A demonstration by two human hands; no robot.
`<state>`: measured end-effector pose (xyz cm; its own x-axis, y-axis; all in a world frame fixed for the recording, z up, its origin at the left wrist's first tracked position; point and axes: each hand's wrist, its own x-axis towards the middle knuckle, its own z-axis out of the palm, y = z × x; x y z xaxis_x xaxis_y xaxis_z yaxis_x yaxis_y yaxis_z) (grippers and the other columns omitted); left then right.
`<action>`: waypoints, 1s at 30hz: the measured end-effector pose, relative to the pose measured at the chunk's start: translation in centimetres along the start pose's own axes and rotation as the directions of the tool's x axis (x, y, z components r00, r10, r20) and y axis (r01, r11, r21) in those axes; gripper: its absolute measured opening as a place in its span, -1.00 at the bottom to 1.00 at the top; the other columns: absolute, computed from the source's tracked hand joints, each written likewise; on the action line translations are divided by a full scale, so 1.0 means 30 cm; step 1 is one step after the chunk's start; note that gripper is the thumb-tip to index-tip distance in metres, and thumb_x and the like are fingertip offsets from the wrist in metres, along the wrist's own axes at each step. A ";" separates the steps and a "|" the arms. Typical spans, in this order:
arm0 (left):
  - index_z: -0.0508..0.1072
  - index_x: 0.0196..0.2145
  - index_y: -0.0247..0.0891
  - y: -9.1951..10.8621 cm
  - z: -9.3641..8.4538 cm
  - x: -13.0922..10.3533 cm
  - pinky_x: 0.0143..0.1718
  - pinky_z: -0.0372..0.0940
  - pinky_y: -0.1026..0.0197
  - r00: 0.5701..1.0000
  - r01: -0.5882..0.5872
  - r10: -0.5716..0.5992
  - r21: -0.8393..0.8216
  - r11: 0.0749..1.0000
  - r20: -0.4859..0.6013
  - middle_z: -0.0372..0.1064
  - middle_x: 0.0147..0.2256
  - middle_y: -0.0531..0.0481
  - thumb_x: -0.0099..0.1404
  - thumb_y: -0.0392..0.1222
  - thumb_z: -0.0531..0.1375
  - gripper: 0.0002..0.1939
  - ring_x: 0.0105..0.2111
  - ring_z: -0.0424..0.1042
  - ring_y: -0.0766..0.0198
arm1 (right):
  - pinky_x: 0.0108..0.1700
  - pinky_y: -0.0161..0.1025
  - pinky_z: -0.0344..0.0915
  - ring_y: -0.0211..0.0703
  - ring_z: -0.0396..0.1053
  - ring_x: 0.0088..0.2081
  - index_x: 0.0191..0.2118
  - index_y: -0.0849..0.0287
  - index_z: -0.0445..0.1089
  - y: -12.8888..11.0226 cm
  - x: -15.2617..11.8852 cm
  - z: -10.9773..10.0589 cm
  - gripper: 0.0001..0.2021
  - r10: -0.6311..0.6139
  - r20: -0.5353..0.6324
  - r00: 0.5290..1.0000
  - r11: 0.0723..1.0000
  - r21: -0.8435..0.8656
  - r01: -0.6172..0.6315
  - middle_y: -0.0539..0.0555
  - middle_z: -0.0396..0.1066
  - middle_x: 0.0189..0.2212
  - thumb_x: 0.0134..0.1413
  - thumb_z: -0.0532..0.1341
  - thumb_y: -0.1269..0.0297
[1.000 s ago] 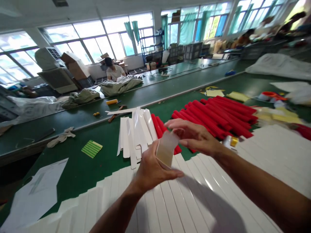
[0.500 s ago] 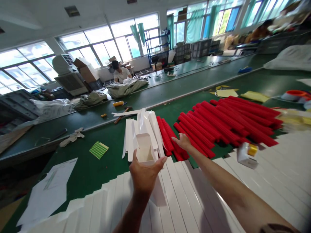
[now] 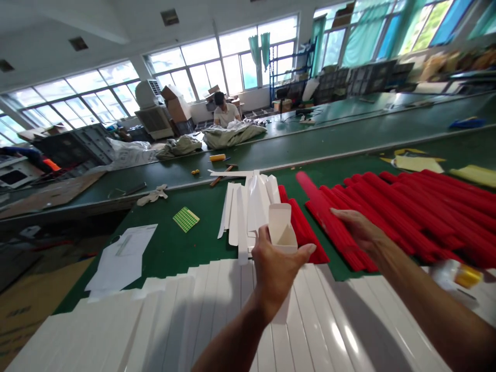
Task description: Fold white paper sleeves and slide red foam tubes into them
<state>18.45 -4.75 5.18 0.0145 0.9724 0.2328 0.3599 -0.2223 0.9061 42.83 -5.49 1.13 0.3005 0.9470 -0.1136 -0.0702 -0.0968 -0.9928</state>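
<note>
Grips open white box [image 3: 279, 227] in curled left hand [image 3: 276, 271], over white cartons [image 3: 232, 310] on tabletop [image 3: 209, 243]; touches red tube [image 3: 323, 206] with half-open right hand [image 3: 360, 230], hold unclear. Shows print [image 3: 132, 242] too small to read on paper [image 3: 120, 268].

The left forearm rises from the lower edge toward the center; the left hand [image 3: 277, 274] is closed in a grip, thumb extended to the right, index finger raised. The right forearm enters diagonally from the lower right; the right hand [image 3: 358, 227] points inward, fingers extended.
</note>
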 end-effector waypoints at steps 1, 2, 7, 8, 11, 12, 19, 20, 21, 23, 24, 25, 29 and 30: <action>0.40 -0.23 -0.28 0.002 0.001 -0.007 -0.44 0.42 0.19 1.000 -0.022 0.022 0.017 1.000 -0.006 0.50 -0.37 -0.11 -0.25 0.14 0.50 -0.30 -0.41 0.50 0.14 | -0.32 -0.10 0.43 -0.02 0.47 -0.40 -0.39 0.10 0.42 -0.056 -0.047 -0.001 -0.68 -0.026 -0.008 1.000 0.998 0.062 0.027 0.11 0.49 -0.43 -0.05 0.35 -0.06; 0.39 -0.25 -0.27 0.003 0.004 -0.014 -0.44 0.42 0.18 0.999 -0.040 0.040 0.034 0.999 -0.010 0.49 -0.37 -0.11 -0.27 0.15 0.51 -0.30 -0.40 0.50 0.12 | -0.30 -0.11 0.43 -0.03 0.48 -0.37 -0.39 0.09 0.43 -0.113 -0.090 0.005 -0.70 -0.069 -0.026 0.997 0.990 0.123 0.072 0.10 0.50 -0.41 -0.07 0.37 -0.03; 0.37 -0.24 -0.28 0.000 0.029 -0.060 -0.44 0.42 0.13 0.990 -0.138 0.139 0.068 0.988 -0.007 0.47 -0.42 -0.05 -0.26 0.24 0.48 -0.26 -0.44 0.50 0.10 | -0.22 -0.09 0.48 0.04 0.50 -0.19 -0.31 0.03 0.49 -0.349 -0.240 0.138 -0.83 -0.528 -0.116 0.841 0.823 0.175 0.541 0.10 0.51 -0.27 -0.03 0.40 0.14; 0.37 -0.24 -0.28 -0.001 0.033 -0.070 -0.42 0.43 0.12 0.986 -0.166 0.167 0.061 0.984 -0.010 0.47 -0.41 -0.05 -0.24 0.25 0.48 -0.26 -0.42 0.51 0.09 | -0.20 -0.06 0.49 0.05 0.50 -0.16 -0.23 0.00 0.50 -0.369 -0.259 0.173 -0.80 -0.595 -0.120 0.795 0.781 0.149 0.607 0.09 0.51 -0.23 -0.02 0.40 0.16; 0.36 -0.20 -0.27 -0.004 0.033 -0.095 -0.36 0.45 0.10 0.971 -0.236 0.238 0.041 0.971 -0.034 0.50 -0.35 -0.09 -0.18 0.29 0.44 -0.26 -0.35 0.54 0.06 | -0.16 -0.04 0.52 0.04 0.50 -0.14 -0.13 -0.04 0.47 -0.377 -0.302 0.250 -0.77 -0.673 -0.065 0.737 0.733 0.072 0.676 0.04 0.50 -0.19 0.04 0.36 0.22; 0.36 -0.20 -0.27 -0.005 0.030 -0.101 -0.36 0.45 0.09 0.968 -0.246 0.248 0.045 0.968 -0.042 0.50 -0.35 -0.11 -0.17 0.30 0.43 -0.26 -0.35 0.54 0.05 | -0.16 -0.05 0.53 0.03 0.51 -0.15 -0.12 -0.04 0.46 -0.369 -0.313 0.263 -0.77 -0.676 -0.033 0.737 0.735 0.045 0.676 0.04 0.51 -0.18 0.06 0.36 0.24; 0.31 -0.17 -0.28 0.000 0.015 -0.137 -0.39 0.41 0.07 0.957 -0.288 0.289 0.076 0.955 -0.002 0.48 -0.36 -0.14 -0.07 0.28 0.39 -0.29 -0.36 0.54 -0.02 | -0.14 -0.12 0.52 -0.01 0.50 -0.15 0.00 0.00 0.41 -0.376 -0.372 0.226 -0.67 -0.624 0.269 0.734 0.729 -0.138 0.671 0.06 0.49 -0.14 0.08 0.33 0.29; 0.30 -0.15 -0.29 0.003 0.016 -0.143 -0.37 0.41 0.07 0.949 -0.314 0.314 0.068 0.947 0.003 0.48 -0.34 -0.15 -0.05 0.27 0.39 -0.30 -0.33 0.54 -0.02 | -0.16 -0.13 0.51 -0.03 0.49 -0.17 0.00 0.01 0.41 -0.383 -0.375 0.222 -0.67 -0.606 0.301 0.736 0.720 -0.186 0.669 0.06 0.49 -0.15 0.09 0.33 0.28; 0.30 -0.13 -0.29 0.007 0.016 -0.148 -0.36 0.41 0.06 0.942 -0.335 0.335 0.053 0.941 0.009 0.48 -0.32 -0.16 -0.02 0.25 0.39 -0.31 -0.32 0.54 -0.02 | -0.16 -0.13 0.50 -0.03 0.48 -0.18 -0.01 0.03 0.42 -0.388 -0.378 0.220 -0.68 -0.589 0.333 0.736 0.697 -0.253 0.671 0.06 0.48 -0.16 0.09 0.33 0.26; 0.30 -0.11 -0.28 0.012 0.015 -0.155 -0.34 0.40 0.07 0.930 -0.368 0.368 0.012 0.930 0.020 0.47 -0.30 -0.15 0.03 0.18 0.38 -0.36 -0.31 0.53 0.00 | -0.10 -0.07 0.46 0.00 0.44 -0.13 -0.06 0.05 0.45 -0.386 -0.380 0.228 -0.72 -0.560 0.412 0.719 0.587 -0.416 0.695 0.07 0.46 -0.14 0.08 0.33 0.21; 0.29 -0.10 -0.28 0.013 0.014 -0.157 -0.33 0.40 0.07 0.926 -0.377 0.377 -0.005 0.926 0.022 0.47 -0.30 -0.14 0.04 0.14 0.38 -0.38 -0.30 0.52 0.01 | -0.05 -0.04 0.43 0.03 0.41 -0.08 -0.09 0.05 0.46 -0.380 -0.381 0.234 -0.74 -0.546 0.453 0.705 0.515 -0.482 0.709 0.07 0.44 -0.11 0.08 0.33 0.18; 0.29 -0.09 -0.27 0.012 0.013 -0.156 -0.31 0.40 0.07 0.923 -0.383 0.383 -0.018 0.924 0.026 0.47 -0.30 -0.14 0.05 0.10 0.39 -0.40 -0.29 0.52 0.02 | 0.01 0.00 0.39 0.05 0.38 -0.03 -0.10 0.06 0.47 -0.371 -0.382 0.241 -0.74 -0.532 0.486 0.693 0.455 -0.526 0.718 0.09 0.42 -0.06 0.09 0.32 0.16; 0.29 -0.07 -0.28 0.000 0.010 -0.148 -0.29 0.40 0.07 0.922 -0.388 0.388 -0.020 0.922 0.001 0.48 -0.29 -0.16 0.04 0.07 0.38 -0.39 -0.28 0.53 0.02 | 0.06 0.00 0.36 0.05 0.34 0.03 0.10 0.07 0.34 -0.345 -0.386 0.258 -0.55 -0.585 0.420 0.694 0.473 -0.518 0.712 0.14 0.36 0.03 0.10 0.31 0.11; 0.29 -0.08 -0.28 -0.004 0.011 -0.145 -0.30 0.40 0.07 0.922 -0.388 0.388 -0.020 0.921 -0.012 0.48 -0.29 -0.16 0.04 0.09 0.38 -0.39 -0.28 0.53 0.02 | 0.05 -0.01 0.38 0.04 0.35 0.03 0.16 0.07 0.28 -0.344 -0.385 0.259 -0.47 -0.606 0.370 0.704 0.508 -0.501 0.700 0.15 0.35 0.06 0.10 0.32 0.10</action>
<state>18.67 -8.93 3.96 0.1416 0.8089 0.5706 0.3070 -0.5839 0.7515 32.69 -13.05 12.97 -0.0974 0.8390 0.5353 0.6515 0.4604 -0.6030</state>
